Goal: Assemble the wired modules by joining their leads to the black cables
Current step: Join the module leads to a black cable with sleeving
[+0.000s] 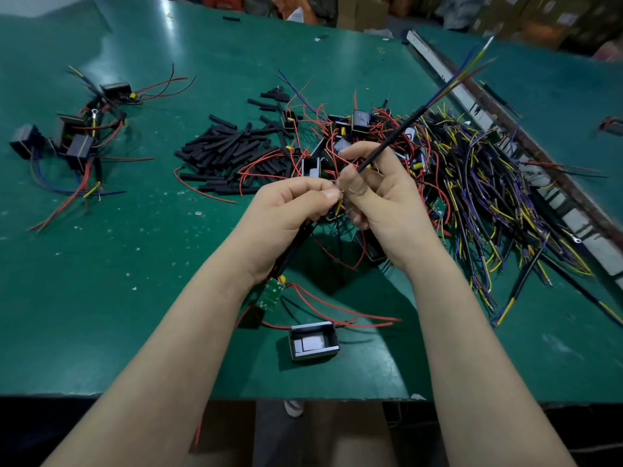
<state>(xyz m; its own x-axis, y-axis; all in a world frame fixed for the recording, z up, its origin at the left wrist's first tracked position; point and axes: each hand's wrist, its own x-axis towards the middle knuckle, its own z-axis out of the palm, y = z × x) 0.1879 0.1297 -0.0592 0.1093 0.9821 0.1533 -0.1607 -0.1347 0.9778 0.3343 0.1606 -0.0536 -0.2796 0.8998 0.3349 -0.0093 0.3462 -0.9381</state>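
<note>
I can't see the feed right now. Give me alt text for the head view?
Both hands meet above a green table: the right hand grips a black cable, and the left hand pinches a lead against its near end. A green circuit board hangs below the left wrist.

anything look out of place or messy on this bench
One black housing lies alone near the table's front edge, tipped on its side, apart from the main pile. A green circuit board dangles below the left hand. Nothing looks damaged or spilled.
</note>
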